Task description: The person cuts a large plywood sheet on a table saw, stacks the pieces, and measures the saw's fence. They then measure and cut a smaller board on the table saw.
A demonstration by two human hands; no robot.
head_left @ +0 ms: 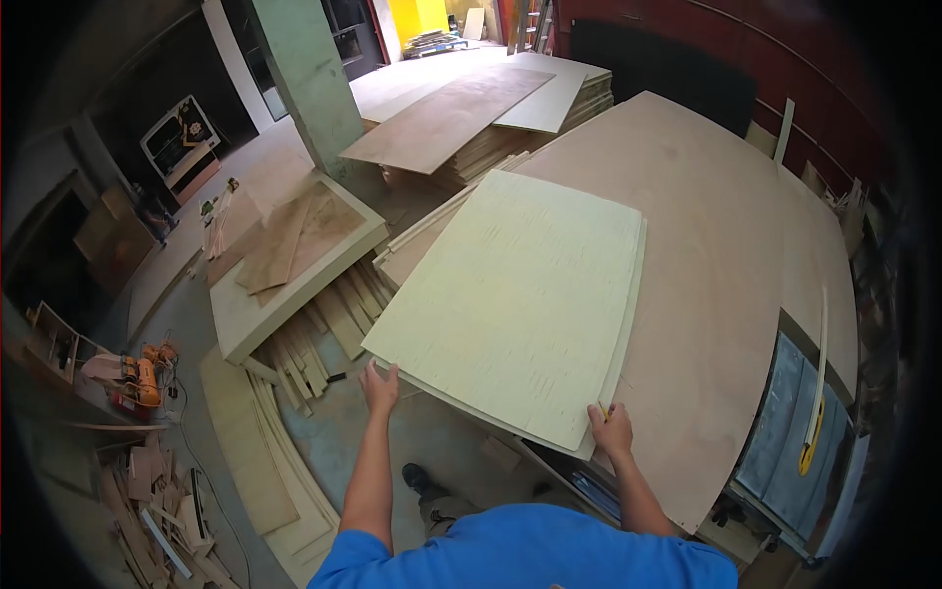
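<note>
Pale plywood sheets [510, 304], at least two lying one on another and slightly offset, rest on the large brown worktable [706, 324] and stick out past its near edge. My left hand [379, 386] grips their near left corner, thumb on top. At the near right corner my right hand [610, 428] is closed on the edge, with a small yellow item [605, 413] at its fingers, too small to make out.
A low table [294, 324] with brown offcuts stands left, strips stored beneath. Beyond are stacked boards [451, 118] and a green pillar [309, 83]. Scrap wood [162, 510] and an orange tool [142, 378] lie lower left. A saw-like metal table [795, 432] stands right.
</note>
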